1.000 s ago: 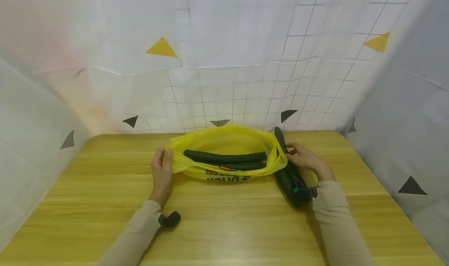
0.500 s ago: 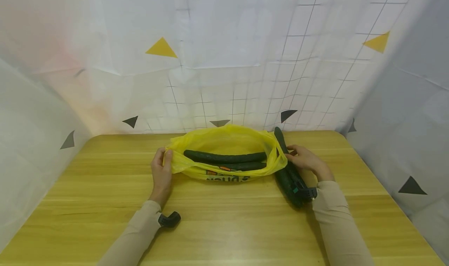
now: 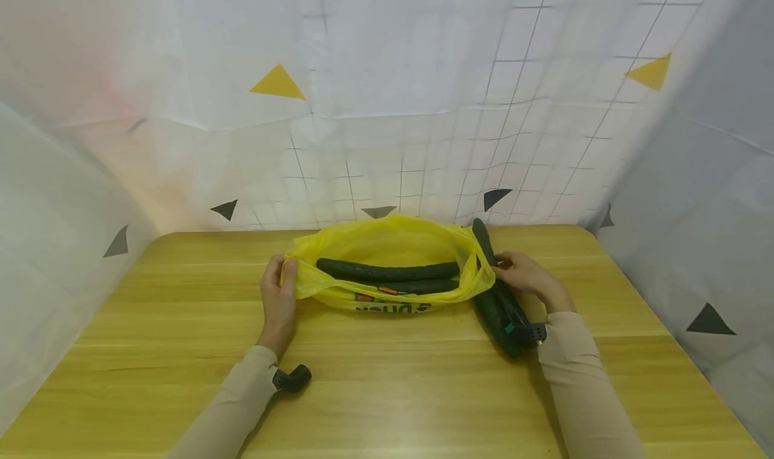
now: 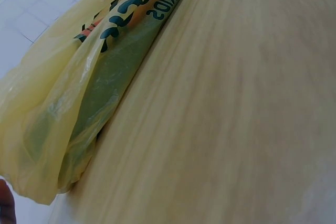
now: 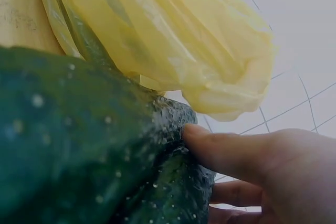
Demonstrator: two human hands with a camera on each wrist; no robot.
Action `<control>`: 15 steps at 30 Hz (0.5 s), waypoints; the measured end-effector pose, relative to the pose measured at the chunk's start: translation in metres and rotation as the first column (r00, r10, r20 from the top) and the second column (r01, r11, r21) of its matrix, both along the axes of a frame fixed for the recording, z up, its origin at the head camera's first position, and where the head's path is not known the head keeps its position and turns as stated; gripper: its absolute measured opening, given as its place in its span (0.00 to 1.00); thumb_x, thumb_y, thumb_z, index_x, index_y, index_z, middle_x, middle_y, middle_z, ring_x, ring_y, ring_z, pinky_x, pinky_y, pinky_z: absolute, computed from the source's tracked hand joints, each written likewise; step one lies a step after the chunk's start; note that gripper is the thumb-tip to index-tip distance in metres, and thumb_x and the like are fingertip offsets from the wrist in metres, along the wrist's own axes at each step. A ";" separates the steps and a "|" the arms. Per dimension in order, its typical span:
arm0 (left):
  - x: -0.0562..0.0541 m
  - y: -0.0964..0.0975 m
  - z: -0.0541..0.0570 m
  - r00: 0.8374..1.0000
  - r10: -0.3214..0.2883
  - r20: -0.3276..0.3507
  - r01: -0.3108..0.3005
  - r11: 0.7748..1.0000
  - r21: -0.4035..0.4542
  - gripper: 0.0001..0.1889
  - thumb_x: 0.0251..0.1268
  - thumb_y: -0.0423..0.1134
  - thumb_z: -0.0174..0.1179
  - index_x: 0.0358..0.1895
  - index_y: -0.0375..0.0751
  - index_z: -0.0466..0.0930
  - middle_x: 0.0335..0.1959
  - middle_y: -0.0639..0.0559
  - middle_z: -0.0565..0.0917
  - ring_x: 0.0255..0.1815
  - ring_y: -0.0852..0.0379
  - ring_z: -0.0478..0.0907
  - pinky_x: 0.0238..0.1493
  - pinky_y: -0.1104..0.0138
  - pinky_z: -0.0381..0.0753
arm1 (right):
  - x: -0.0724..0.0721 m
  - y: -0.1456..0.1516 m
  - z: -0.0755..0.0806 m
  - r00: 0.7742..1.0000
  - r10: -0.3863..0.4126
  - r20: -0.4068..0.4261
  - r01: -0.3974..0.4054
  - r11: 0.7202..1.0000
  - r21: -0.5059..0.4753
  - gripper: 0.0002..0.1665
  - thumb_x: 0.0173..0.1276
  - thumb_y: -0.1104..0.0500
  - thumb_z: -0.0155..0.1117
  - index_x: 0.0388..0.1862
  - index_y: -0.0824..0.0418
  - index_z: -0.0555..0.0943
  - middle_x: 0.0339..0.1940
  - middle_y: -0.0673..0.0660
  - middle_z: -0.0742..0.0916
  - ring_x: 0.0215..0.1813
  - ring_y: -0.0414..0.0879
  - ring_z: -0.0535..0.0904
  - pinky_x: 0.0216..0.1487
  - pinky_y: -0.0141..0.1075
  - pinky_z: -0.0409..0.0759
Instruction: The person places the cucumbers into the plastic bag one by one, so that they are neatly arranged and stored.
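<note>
A yellow plastic bag lies on its side with its mouth spread wide. Inside rest two dark green cucumbers. The left hand grips the left edge of the mouth; in the left wrist view only a fingertip appears by the bag. Two more cucumbers lie lengthwise along the bag's right side. Beside them is the right hand. In the right wrist view, its thumb touches the cucumbers just below the bag's loose edge; its other fingertips are hidden.
A wooden table carries everything. White cloth with grid lines and coloured triangles stands behind it and along both sides. Small black wrist cameras stick out from the sleeves, the right one above the cucumbers.
The right hand has shifted very slightly toward the person beside the cucumbers. The left hand, the bag and all the cucumbers have stayed in place.
</note>
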State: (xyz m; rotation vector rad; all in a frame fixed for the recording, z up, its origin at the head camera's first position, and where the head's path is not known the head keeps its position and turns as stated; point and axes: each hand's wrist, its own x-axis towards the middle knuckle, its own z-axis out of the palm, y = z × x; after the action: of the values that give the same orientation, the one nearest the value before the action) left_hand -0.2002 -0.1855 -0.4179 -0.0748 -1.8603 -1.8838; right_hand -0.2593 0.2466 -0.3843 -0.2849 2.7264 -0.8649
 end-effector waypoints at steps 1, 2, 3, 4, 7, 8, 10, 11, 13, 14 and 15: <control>0.000 0.000 0.000 1.000 0.003 -0.001 -0.003 1.000 -0.003 0.13 0.73 0.39 0.48 0.47 0.30 0.73 0.37 0.54 0.74 0.36 0.63 0.70 0.38 0.76 0.73 | 0.000 0.000 0.000 1.000 0.003 -0.004 -0.003 1.000 0.003 0.39 0.72 0.46 0.50 0.66 0.77 0.62 0.58 0.76 0.74 0.60 0.68 0.70 0.59 0.56 0.71; 0.000 0.000 0.001 1.000 0.004 -0.003 -0.004 1.000 -0.003 0.14 0.73 0.39 0.48 0.47 0.29 0.72 0.37 0.54 0.74 0.36 0.63 0.70 0.38 0.76 0.73 | 0.000 0.000 0.000 1.000 0.003 -0.005 -0.003 1.000 0.004 0.39 0.72 0.46 0.50 0.66 0.77 0.62 0.58 0.76 0.75 0.60 0.67 0.71 0.58 0.55 0.71; 0.000 0.000 0.001 1.000 0.003 -0.005 -0.003 1.000 -0.002 0.14 0.73 0.39 0.48 0.47 0.29 0.72 0.37 0.54 0.74 0.36 0.63 0.70 0.38 0.76 0.73 | 0.000 0.001 -0.001 1.000 0.001 -0.005 -0.001 1.000 0.003 0.39 0.72 0.45 0.51 0.66 0.77 0.62 0.58 0.76 0.75 0.60 0.67 0.71 0.58 0.55 0.71; 0.000 0.000 0.001 1.000 0.003 -0.008 -0.003 1.000 -0.002 0.14 0.73 0.39 0.48 0.47 0.28 0.72 0.37 0.53 0.74 0.36 0.63 0.70 0.38 0.76 0.73 | -0.001 0.001 -0.001 1.000 -0.002 -0.004 0.002 1.000 0.000 0.39 0.72 0.45 0.51 0.66 0.77 0.62 0.58 0.76 0.75 0.60 0.67 0.71 0.59 0.55 0.71; 0.000 0.001 0.002 1.000 0.003 -0.016 -0.003 1.000 0.000 0.13 0.73 0.38 0.48 0.46 0.27 0.72 0.36 0.52 0.73 0.35 0.63 0.70 0.37 0.76 0.73 | -0.002 0.001 -0.003 1.000 -0.018 0.007 0.018 1.000 -0.016 0.39 0.71 0.45 0.52 0.66 0.76 0.62 0.59 0.75 0.75 0.61 0.66 0.71 0.60 0.54 0.71; 0.000 0.001 0.002 1.000 0.004 -0.019 -0.004 1.000 0.000 0.13 0.73 0.38 0.48 0.46 0.27 0.72 0.36 0.52 0.73 0.35 0.63 0.70 0.37 0.76 0.73 | -0.002 0.001 -0.004 1.000 -0.026 0.012 0.026 0.999 -0.024 0.40 0.71 0.45 0.52 0.67 0.76 0.62 0.59 0.75 0.75 0.61 0.66 0.71 0.60 0.54 0.70; 0.000 0.001 0.002 1.000 0.011 -0.023 -0.011 1.000 -0.009 0.13 0.73 0.38 0.48 0.45 0.27 0.72 0.35 0.51 0.73 0.35 0.63 0.69 0.37 0.76 0.72 | -0.002 0.001 -0.004 0.999 -0.033 0.019 0.034 0.999 -0.034 0.40 0.71 0.45 0.52 0.67 0.76 0.61 0.60 0.75 0.74 0.62 0.66 0.70 0.61 0.54 0.70; 0.000 0.001 0.002 1.000 0.014 -0.024 -0.014 1.000 -0.011 0.13 0.73 0.38 0.48 0.44 0.27 0.72 0.35 0.51 0.73 0.35 0.63 0.69 0.37 0.76 0.72 | -0.002 0.001 -0.005 0.999 -0.037 0.020 0.038 0.998 -0.041 0.40 0.71 0.45 0.52 0.67 0.75 0.62 0.60 0.75 0.74 0.62 0.66 0.70 0.61 0.54 0.70; 0.000 0.002 0.002 1.000 0.018 -0.025 -0.019 1.000 -0.016 0.13 0.73 0.38 0.48 0.44 0.27 0.72 0.34 0.52 0.72 0.35 0.62 0.69 0.37 0.75 0.71 | -0.003 0.001 -0.006 0.999 -0.047 0.022 0.048 0.997 -0.054 0.39 0.71 0.45 0.52 0.67 0.75 0.62 0.60 0.75 0.74 0.62 0.66 0.70 0.62 0.54 0.69; 0.000 0.002 0.002 1.000 0.019 -0.025 -0.019 1.000 -0.017 0.13 0.73 0.38 0.48 0.44 0.27 0.72 0.34 0.52 0.72 0.35 0.62 0.69 0.37 0.75 0.71 | -0.003 0.001 -0.006 0.999 -0.050 0.019 0.051 0.997 -0.058 0.39 0.71 0.46 0.52 0.67 0.75 0.62 0.60 0.75 0.74 0.62 0.66 0.70 0.62 0.54 0.69; 0.000 0.002 0.002 1.000 0.017 -0.022 -0.017 1.000 -0.013 0.13 0.73 0.38 0.48 0.44 0.28 0.72 0.34 0.52 0.72 0.35 0.62 0.69 0.37 0.75 0.71 | -0.003 0.001 -0.006 0.998 -0.053 0.018 0.054 0.996 -0.064 0.39 0.71 0.46 0.52 0.66 0.75 0.62 0.61 0.75 0.74 0.62 0.66 0.70 0.62 0.54 0.69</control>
State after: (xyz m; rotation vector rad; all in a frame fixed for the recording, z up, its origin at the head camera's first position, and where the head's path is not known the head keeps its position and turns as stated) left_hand -0.1999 -0.1839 -0.4159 -0.0841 -1.8531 -1.8522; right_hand -0.2621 0.2479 -0.3908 -0.2172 2.7065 -0.9674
